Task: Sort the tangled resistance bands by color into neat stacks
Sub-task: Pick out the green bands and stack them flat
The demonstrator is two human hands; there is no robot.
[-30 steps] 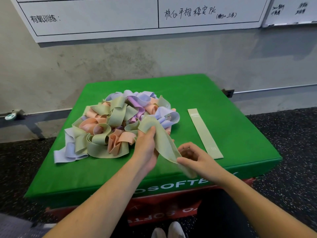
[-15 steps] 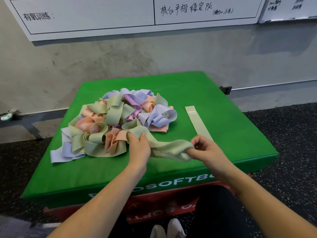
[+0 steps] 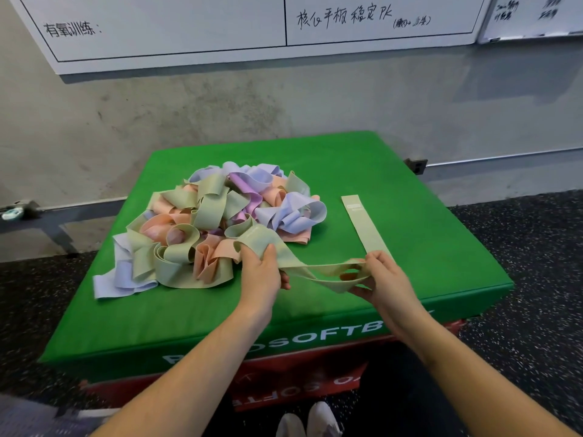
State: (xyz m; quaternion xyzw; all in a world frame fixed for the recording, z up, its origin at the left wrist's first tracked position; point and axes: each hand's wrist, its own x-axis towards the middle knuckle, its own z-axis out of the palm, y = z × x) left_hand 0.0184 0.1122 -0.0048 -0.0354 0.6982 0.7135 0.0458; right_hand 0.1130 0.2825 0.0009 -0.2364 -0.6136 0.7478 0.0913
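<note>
One green band (image 3: 315, 271) is being pinched at both ends, by the left hand (image 3: 260, 275) and right hand (image 3: 383, 279), at the pad's (image 3: 426, 247) six o'clock edge. One flat band (image 3: 362, 225) is lying at three o'clock, one pile (image 3: 214, 225) at ten.

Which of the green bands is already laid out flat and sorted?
The flat green band lying alone on the green mat, right of the tangled pile. The other green ones are looped in the pile or stretched between both hands.

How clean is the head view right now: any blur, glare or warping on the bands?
Head view: sage green band between left hand and right hand is slightly soft; no glare on green padded box; wide-angle bending at whiteboard; even lighting.
</note>
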